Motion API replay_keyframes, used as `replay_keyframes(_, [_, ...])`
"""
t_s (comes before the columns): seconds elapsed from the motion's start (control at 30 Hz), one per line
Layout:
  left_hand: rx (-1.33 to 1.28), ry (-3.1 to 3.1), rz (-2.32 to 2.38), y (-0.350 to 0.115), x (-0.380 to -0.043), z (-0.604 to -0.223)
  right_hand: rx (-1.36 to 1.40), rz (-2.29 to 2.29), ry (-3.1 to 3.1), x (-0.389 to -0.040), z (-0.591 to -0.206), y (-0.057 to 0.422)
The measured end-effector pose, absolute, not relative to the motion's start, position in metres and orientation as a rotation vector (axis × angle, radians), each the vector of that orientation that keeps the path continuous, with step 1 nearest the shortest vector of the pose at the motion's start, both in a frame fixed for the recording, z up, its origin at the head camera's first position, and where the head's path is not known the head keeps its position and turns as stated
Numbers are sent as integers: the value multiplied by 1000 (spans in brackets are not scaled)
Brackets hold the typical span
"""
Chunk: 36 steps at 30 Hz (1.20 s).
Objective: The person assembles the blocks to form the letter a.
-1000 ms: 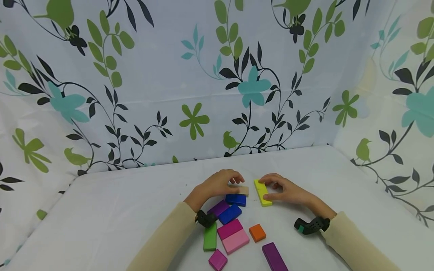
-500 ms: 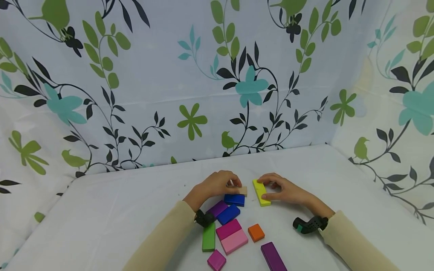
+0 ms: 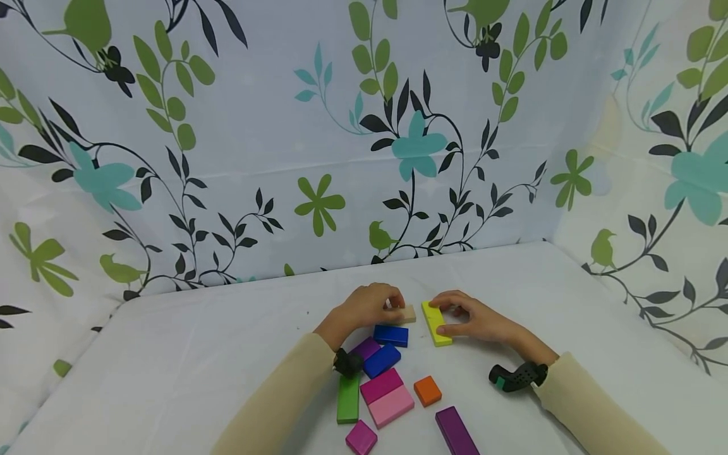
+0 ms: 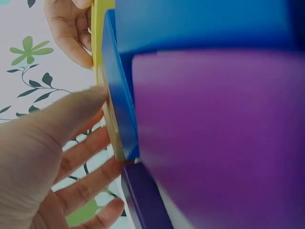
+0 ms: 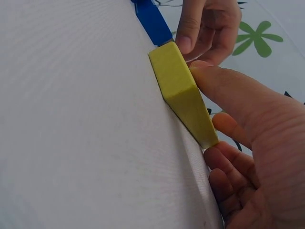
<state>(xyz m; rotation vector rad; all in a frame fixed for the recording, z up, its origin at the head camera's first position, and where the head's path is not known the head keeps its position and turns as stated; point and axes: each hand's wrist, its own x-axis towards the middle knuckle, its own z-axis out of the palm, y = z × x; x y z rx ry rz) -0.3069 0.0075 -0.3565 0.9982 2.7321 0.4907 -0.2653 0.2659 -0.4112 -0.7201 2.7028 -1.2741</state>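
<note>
In the head view my left hand (image 3: 368,308) pinches a tan wooden block (image 3: 408,313) between thumb and fingers. My right hand (image 3: 480,319) holds a yellow block (image 3: 436,323) lying on the table, its thumb and fingertips at the block's edges. A small gap parts the tan block from the yellow one. On the near side of the tan block, a little apart, lies a blue block (image 3: 390,335). The left wrist view has the thumb on the tan block (image 4: 113,129), partly behind blue. In the right wrist view the yellow block (image 5: 183,90) sits against the thumb and fingers.
Closer to me lie another blue block (image 3: 382,361), a purple block (image 3: 366,347), a green block (image 3: 348,401), a magenta block (image 3: 382,385), a pink block (image 3: 391,406), an orange block (image 3: 428,391), a magenta cube (image 3: 361,437) and a long purple block (image 3: 457,431). Patterned cloth (image 3: 256,126) hangs behind.
My left fingers have come down onto the tan block and pinched it. The tan block has slid slightly away from the blue block. The right hand stays on the yellow block.
</note>
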Motion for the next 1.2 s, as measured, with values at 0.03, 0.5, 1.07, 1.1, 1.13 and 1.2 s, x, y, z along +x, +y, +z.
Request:
replay_keyframes(0.03, [997, 2741, 482, 8, -307, -357, -724, -1275, 2705, -265, -411, 266])
replay_keyframes(0.5, [947, 2739, 496, 1, -307, -357, -749, -1259, 2719, -264, -410, 266])
replay_keyframes(1.07, [919, 2737, 499, 15, -314, -357, -714, -1271, 2721, -263, -412, 265])
replay_keyframes(1.1, [921, 2739, 492, 15, -314, -356, -707, -1274, 2719, -263, -412, 265])
replay_keyframes(1.13, [922, 2739, 487, 16, -314, -356, -711, -1274, 2718, -263, -411, 265])
replay_keyframes(1.2, [925, 2743, 474, 17, -314, -355, -713, -1269, 2721, -263, -412, 265])
